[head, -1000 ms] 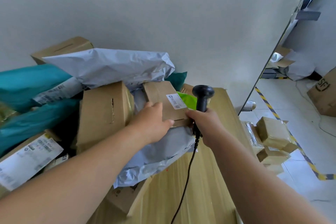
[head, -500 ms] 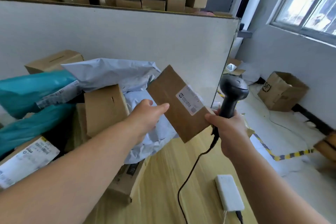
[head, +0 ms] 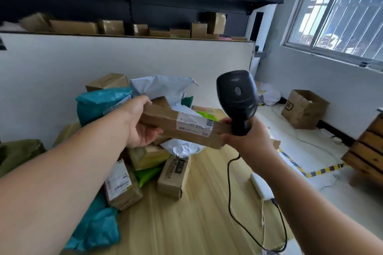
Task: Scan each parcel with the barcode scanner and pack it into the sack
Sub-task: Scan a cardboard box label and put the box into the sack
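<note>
Left hand: fingers curled around the left end of a flat brown cardboard parcel, thumb on its upper edge, fingers underneath. The parcel is held in the air above the table, roughly level, with its right end slightly lower. Its white shipping label faces the camera, with a barcode at the label's right side. Right hand: closed firmly around the handle of a black barcode scanner, held upright with the scanner head above the parcel's right end. That end reaches the right hand's fingers; contact cannot be confirmed. A black cable runs from the scanner handle down across the table. Behind and below the held parcel lies a pile of further items against a white partition: teal mailers, a pale grey mailer, a printed brown box and a labelled box. A white adapter lies on the table near the cable. On the floor to the right stand an open brown carton and a wooden crate, with yellow-black tape between them.
</note>
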Action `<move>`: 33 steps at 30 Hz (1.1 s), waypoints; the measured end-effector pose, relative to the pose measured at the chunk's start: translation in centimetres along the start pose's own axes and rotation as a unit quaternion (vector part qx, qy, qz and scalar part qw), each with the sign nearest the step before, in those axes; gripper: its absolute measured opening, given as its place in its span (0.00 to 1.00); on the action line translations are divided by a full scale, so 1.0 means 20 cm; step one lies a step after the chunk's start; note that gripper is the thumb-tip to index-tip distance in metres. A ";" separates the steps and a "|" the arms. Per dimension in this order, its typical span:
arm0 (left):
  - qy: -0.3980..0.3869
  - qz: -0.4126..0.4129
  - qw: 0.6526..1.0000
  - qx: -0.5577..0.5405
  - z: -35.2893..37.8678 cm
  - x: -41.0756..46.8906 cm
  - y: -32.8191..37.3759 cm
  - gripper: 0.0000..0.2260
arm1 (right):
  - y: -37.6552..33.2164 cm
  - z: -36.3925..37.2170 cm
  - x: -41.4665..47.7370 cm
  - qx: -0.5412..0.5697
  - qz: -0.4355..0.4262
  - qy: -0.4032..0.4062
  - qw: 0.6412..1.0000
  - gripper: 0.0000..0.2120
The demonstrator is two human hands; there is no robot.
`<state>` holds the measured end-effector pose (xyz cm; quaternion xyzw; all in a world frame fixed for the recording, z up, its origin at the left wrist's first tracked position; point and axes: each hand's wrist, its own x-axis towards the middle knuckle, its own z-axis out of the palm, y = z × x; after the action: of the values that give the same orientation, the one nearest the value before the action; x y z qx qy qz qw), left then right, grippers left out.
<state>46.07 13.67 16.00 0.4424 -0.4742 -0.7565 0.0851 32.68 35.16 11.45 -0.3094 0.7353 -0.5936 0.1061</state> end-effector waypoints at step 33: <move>0.251 0.222 0.929 -0.156 -0.60 -0.37 -0.39 0.20 | -0.26 0.47 -0.13 0.135 0.209 -0.348 0.904 0.32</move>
<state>61.68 14.12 12.24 0.4826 -0.3991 -0.6470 0.4350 41.33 28.48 13.22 -0.3180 0.6121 -0.5059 0.5179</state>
